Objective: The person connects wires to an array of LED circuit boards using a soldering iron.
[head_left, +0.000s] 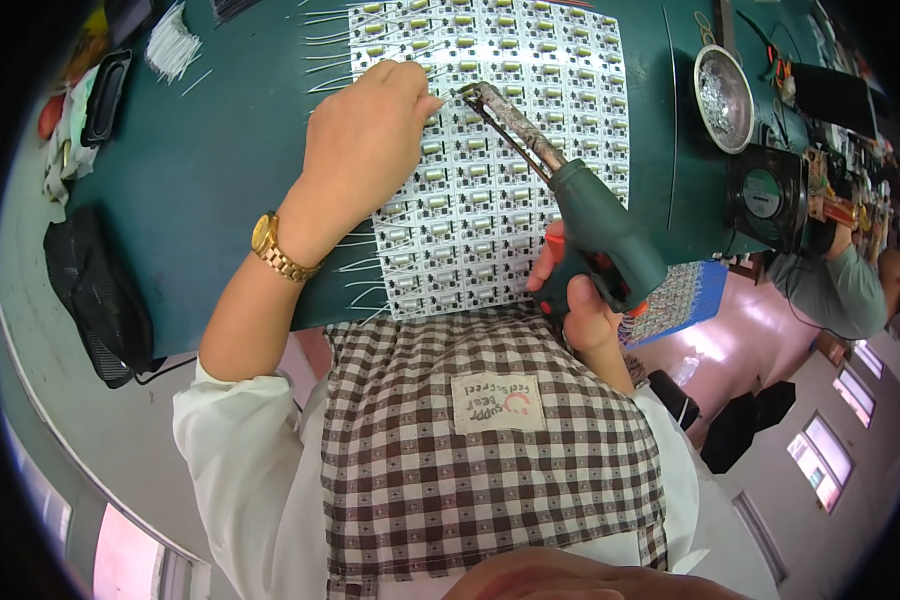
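A large white panel of small circuit boards (495, 235) lies on the green table, with thin white wires (365, 285) sticking out along its left edge. My left hand (370, 125) is over the panel's upper left part, thumb and finger pinched on a thin wire (448, 97) that is mostly hidden by the fingers. My right hand (588, 318) wraps around the handle of a dark green soldering gun (600, 215) with red parts. The gun's scorched metal tip points up and left, close to my left fingertips, just above the boards.
A bundle of white wires (173, 48) lies at the far left, a black bag (95, 290) nearer. To the right are a metal bowl with silvery bits (722, 100), a small black fan (767, 195) and a blue tray (708, 290). Another person's arm (850, 290) shows beyond.
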Demonstrator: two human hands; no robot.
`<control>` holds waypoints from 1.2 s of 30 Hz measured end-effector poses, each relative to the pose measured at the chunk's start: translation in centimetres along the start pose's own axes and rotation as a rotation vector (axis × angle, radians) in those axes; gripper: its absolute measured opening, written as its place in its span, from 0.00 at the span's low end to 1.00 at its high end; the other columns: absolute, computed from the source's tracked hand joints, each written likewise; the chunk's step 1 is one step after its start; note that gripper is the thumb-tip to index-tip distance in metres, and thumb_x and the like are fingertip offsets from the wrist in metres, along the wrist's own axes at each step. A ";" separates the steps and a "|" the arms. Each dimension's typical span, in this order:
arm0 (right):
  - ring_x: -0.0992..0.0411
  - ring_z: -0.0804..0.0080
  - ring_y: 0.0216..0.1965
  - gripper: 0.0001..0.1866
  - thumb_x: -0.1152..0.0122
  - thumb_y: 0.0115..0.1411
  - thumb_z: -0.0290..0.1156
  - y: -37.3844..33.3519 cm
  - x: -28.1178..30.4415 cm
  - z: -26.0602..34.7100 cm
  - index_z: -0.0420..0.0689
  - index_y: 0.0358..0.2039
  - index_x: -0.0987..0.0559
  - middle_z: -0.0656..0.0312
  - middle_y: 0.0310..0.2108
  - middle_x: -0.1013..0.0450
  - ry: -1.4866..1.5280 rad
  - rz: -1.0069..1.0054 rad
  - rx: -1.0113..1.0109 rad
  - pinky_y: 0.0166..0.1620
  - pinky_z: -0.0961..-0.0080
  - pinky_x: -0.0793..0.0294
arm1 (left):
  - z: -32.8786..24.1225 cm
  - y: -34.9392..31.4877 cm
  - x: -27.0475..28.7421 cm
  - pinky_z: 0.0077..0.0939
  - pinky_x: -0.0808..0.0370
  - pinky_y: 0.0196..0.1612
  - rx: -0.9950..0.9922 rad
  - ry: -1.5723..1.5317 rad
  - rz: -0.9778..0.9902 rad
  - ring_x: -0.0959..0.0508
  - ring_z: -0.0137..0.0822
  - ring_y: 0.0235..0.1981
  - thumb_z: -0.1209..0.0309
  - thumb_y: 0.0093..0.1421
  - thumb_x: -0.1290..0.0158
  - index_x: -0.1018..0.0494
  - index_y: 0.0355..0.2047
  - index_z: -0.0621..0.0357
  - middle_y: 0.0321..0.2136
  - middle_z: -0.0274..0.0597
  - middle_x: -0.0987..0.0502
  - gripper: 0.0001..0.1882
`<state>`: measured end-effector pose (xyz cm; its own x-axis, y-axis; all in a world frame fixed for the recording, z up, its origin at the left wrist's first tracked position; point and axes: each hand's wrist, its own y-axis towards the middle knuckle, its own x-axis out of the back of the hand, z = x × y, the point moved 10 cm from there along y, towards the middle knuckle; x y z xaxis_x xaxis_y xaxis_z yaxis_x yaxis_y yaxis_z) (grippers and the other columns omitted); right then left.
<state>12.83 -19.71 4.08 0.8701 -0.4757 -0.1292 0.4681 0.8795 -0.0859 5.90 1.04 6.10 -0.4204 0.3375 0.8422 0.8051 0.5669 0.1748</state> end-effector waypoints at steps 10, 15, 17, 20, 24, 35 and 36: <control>0.31 0.72 0.24 0.26 0.46 0.56 0.47 0.4 -0.4 0.1 0.37 0.44 0.31 0.58 0.25 0.32 -0.144 -0.034 -0.057 0.28 0.76 0.33 | -0.4 -0.2 -0.3 0.38 0.28 0.26 -0.028 0.056 -0.018 0.25 0.47 0.26 0.68 0.57 0.48 0.33 0.28 0.59 0.27 0.44 0.28 0.08; 0.31 0.72 0.25 0.25 0.47 0.57 0.48 0.3 -0.3 0.1 0.37 0.41 0.31 0.58 0.26 0.31 -0.156 -0.058 -0.063 0.29 0.76 0.32 | -0.5 -0.2 -0.3 0.38 0.28 0.26 -0.052 0.069 -0.020 0.25 0.47 0.25 0.67 0.57 0.48 0.34 0.29 0.59 0.28 0.43 0.28 0.09; 0.31 0.72 0.25 0.24 0.47 0.57 0.48 0.4 -0.3 0.2 0.37 0.41 0.31 0.58 0.26 0.31 -0.177 -0.035 -0.075 0.29 0.76 0.32 | -0.5 -0.2 -0.3 0.38 0.28 0.26 -0.051 0.066 -0.021 0.25 0.47 0.25 0.67 0.57 0.48 0.34 0.29 0.59 0.28 0.43 0.28 0.09; 0.31 0.72 0.26 0.23 0.46 0.57 0.47 0.2 -0.4 -0.2 0.37 0.40 0.31 0.58 0.28 0.31 -0.169 -0.030 -0.096 0.30 0.76 0.31 | -0.5 -0.2 -0.2 0.38 0.28 0.26 -0.054 0.066 -0.022 0.25 0.47 0.25 0.67 0.57 0.48 0.34 0.29 0.59 0.27 0.43 0.28 0.09; 0.31 0.73 0.27 0.22 0.44 0.56 0.46 0.1 -0.1 -0.6 0.38 0.38 0.32 0.58 0.30 0.32 -0.143 -0.063 -0.125 0.31 0.76 0.30 | -0.5 -0.2 -0.3 0.37 0.28 0.26 -0.056 0.072 -0.022 0.25 0.47 0.26 0.67 0.57 0.48 0.33 0.29 0.59 0.28 0.43 0.28 0.09; 0.31 0.71 0.24 0.28 0.44 0.56 0.46 0.0 0.8 0.7 0.35 0.47 0.33 0.58 0.25 0.31 0.086 -0.177 0.016 0.30 0.76 0.29 | -0.6 -0.4 -0.5 0.37 0.28 0.26 -0.072 0.098 -0.012 0.25 0.46 0.26 0.67 0.58 0.48 0.34 0.29 0.59 0.28 0.43 0.28 0.09; 0.30 0.69 0.24 0.34 0.41 0.54 0.52 -0.1 1.2 0.5 0.34 0.48 0.35 0.57 0.25 0.32 0.096 -0.202 -0.024 0.29 0.75 0.28 | -0.6 -0.3 -0.4 0.37 0.28 0.26 -0.077 0.102 -0.016 0.25 0.46 0.26 0.67 0.58 0.48 0.34 0.29 0.59 0.28 0.43 0.28 0.09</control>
<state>13.87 -20.35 4.42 0.7398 -0.6423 -0.2002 0.6266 0.7662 -0.1428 6.06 0.24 5.98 -0.3917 0.2488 0.8858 0.8300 0.5110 0.2235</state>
